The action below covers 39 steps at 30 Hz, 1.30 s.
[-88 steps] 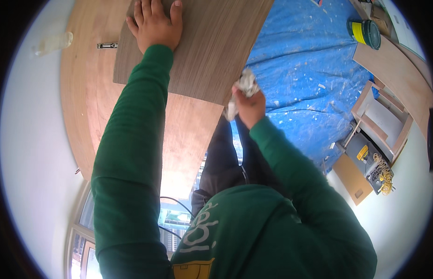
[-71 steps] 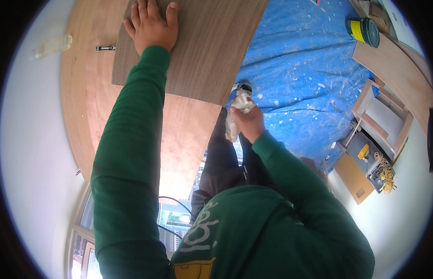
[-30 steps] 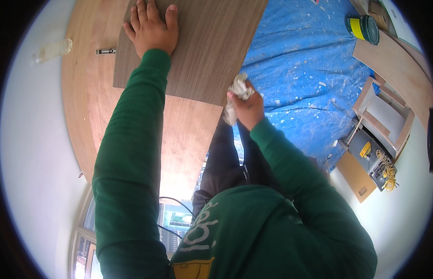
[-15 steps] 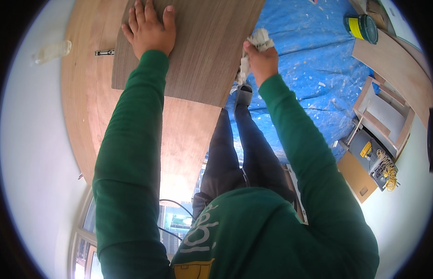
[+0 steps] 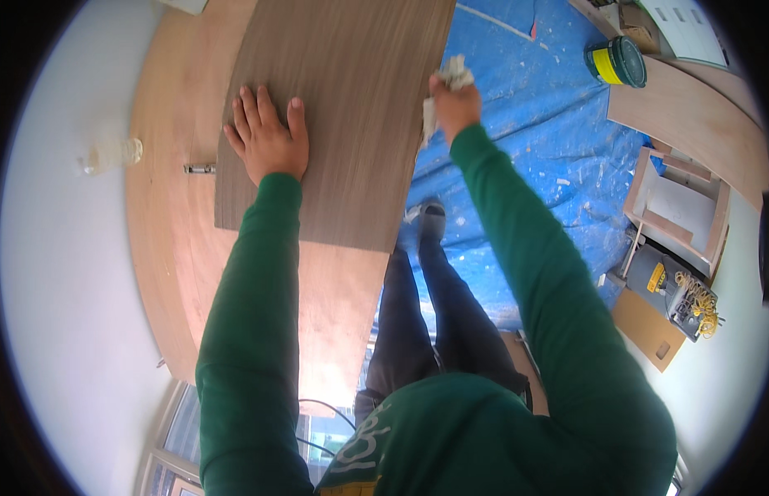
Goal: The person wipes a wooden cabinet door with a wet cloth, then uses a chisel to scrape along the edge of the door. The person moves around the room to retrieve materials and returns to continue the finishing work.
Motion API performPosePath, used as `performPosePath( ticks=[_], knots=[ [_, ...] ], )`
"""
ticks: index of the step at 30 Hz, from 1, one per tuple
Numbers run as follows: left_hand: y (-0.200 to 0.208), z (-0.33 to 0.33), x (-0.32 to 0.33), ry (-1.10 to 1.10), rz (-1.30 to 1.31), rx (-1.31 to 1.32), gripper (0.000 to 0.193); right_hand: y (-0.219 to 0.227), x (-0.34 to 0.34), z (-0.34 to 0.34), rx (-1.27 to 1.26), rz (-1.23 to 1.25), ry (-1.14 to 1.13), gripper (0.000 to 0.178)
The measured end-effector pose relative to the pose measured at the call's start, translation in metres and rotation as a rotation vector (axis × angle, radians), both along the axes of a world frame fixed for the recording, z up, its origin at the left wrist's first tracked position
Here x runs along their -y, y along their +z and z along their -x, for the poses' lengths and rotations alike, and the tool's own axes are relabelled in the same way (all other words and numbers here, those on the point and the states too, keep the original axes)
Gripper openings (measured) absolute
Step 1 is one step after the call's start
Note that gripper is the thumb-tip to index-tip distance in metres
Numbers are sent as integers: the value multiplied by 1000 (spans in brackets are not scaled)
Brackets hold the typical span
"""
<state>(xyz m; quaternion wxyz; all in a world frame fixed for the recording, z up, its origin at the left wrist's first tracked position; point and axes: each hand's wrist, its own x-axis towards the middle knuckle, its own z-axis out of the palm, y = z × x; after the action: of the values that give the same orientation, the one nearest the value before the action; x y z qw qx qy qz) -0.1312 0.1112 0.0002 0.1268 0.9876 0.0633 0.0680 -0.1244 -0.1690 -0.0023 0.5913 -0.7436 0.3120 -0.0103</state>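
A grey-brown wood-grain panel (image 5: 351, 124) lies on a lighter plywood worktop (image 5: 335, 281). My left hand (image 5: 273, 140) rests flat on the panel near its left side, fingers spread. At the panel's right edge, my right hand (image 5: 459, 103) is closed round a crumpled whitish rag (image 5: 457, 74). Part of the rag hangs below the fist against that edge. A metal hinge (image 5: 199, 169) sticks out from under the panel's left edge.
A clear plastic bottle (image 5: 111, 155) lies on the far left. Blue sheeting (image 5: 516, 182) covers the floor at right. Beyond it are a dark green bucket (image 5: 617, 62) with a yellow band, a wooden frame (image 5: 682, 207), a grey case (image 5: 653, 277) and a yellow cord (image 5: 698, 310).
The view has shifted, so the panel and worktop sit lower in the picture. My right hand has moved farther up along the panel's edge with the rag. My left hand stays flat on the panel.
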Motion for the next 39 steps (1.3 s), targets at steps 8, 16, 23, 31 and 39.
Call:
performPosePath(
  ticks=[8, 16, 23, 31, 39],
  knots=[
    [15, -11, 22, -29, 16, -23, 74, -30, 95, -152, 218, 133, -70, 35],
    [19, -4, 4, -17, -81, -62, 73, -16, -16, 50, 48, -120, -29, 29],
    [21, -7, 7, -31, -43, -91, 75, -17, 61, -148, 110, 65, -85, 33],
    [20, -5, 3, -44, -32, -84, 77, -26, 74, -192, 176, -41, -137, 29],
    [23, -7, 12, -33, -18, -94, 79, -14, -17, 44, -14, -267, -149, 27]
  ],
)
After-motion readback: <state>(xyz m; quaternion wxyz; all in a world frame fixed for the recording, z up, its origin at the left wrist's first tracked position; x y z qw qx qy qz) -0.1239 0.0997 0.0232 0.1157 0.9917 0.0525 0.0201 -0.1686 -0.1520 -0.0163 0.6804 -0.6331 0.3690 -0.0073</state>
